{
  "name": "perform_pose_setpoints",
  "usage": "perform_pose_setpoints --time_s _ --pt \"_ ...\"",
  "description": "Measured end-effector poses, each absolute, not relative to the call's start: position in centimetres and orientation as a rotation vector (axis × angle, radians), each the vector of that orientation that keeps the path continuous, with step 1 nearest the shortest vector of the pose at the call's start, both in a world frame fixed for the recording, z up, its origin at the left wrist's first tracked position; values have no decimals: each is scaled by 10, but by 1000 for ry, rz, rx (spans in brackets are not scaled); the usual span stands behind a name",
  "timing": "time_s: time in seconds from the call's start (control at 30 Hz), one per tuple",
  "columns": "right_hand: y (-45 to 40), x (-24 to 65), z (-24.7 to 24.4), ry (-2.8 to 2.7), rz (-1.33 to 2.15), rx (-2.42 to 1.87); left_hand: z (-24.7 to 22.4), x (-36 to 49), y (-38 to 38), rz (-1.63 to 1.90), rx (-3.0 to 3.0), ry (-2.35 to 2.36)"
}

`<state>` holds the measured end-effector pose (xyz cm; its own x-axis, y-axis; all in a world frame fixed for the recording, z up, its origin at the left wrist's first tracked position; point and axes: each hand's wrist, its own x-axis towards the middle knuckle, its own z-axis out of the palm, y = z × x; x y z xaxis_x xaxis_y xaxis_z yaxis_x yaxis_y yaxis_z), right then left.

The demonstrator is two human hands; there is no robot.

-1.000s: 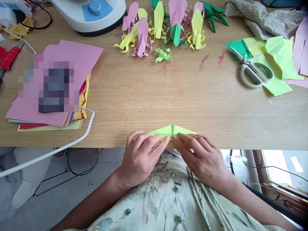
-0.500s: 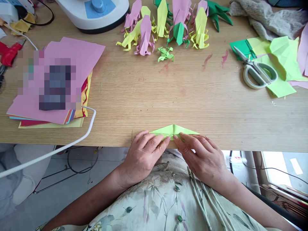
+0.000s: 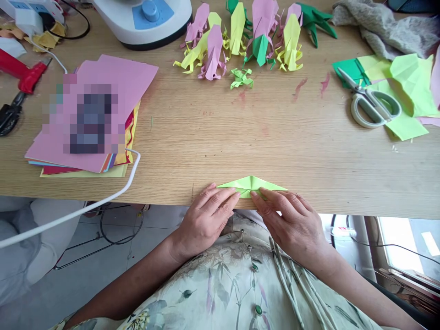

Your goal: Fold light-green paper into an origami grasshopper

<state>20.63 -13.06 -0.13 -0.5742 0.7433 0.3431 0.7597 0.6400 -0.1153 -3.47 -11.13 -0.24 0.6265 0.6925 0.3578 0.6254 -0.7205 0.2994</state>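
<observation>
A light green piece of folded origami paper (image 3: 252, 182) lies at the front edge of the table, shaped like a wide, low triangle with a crease down its middle. My left hand (image 3: 209, 220) pinches its left part, fingers on top and thumb tip near the lower middle. On the right part, the fingers and thumb of my right hand (image 3: 290, 222) press in the same way. Both thumb tips sit close together at the lower edge, a little apart. My fingers cover the paper's lower left and lower right parts.
At the back stand several folded paper figures (image 3: 215, 52) in pink, yellow and green. Scissors (image 3: 374, 103) rest beside loose green sheets (image 3: 407, 126) on the right. To the left are a stack of coloured paper (image 3: 137, 75), a white cable (image 3: 103, 201) and a red glue gun (image 3: 30, 78).
My view has shifted slightly, so the table things appear a little further right. Both hands stay on the green paper, with the fingers moved only slightly.
</observation>
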Motion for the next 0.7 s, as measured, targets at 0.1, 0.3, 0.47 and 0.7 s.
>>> perform_pose_setpoints --time_s 0.1,0.3,0.47,0.7 --pt "-131 206 -2 -2497 -65 -1199 -2 -35 -112 654 2728 1117" --pt "-130 206 -3 -2497 -71 -1194 -3 -35 -112 636 2750 1109" --pt "-132 207 -5 -2498 -99 -1180 -4 -36 -112 660 2728 1111" --pt "-136 210 -3 -2535 -88 -1176 -2 -37 -113 632 2706 1090"
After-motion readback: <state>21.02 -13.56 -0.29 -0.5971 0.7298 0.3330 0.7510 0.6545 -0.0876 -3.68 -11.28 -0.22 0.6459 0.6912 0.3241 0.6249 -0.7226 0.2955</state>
